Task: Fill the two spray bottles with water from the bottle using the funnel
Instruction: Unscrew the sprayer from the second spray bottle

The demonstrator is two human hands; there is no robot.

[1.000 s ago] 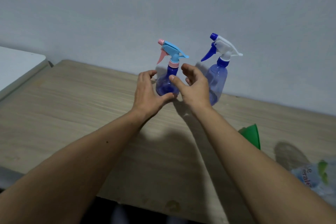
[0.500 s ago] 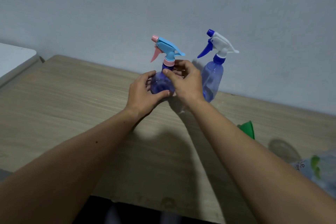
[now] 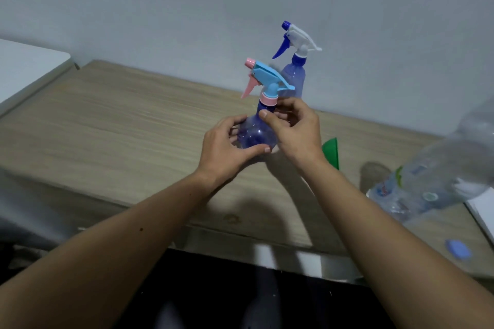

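A small round blue spray bottle with a light-blue and pink trigger head is held above the wooden table. My left hand cups its round body. My right hand grips it at the neck, just under the pink collar. A taller blue spray bottle with a white and dark-blue head stands behind, near the wall. The green funnel lies on the table to the right, partly hidden by my right wrist. A clear plastic water bottle looms at the right edge, blurred.
A small blue cap lies near the table's front right corner. A white sheet or board shows at the right edge. A white table stands at the far left. The wall rises right behind the bottles.
Both hands closed on the small spray bottle and drew it toward me, away from the wall. My right hand settled at its neck. The tall bottle stayed put.
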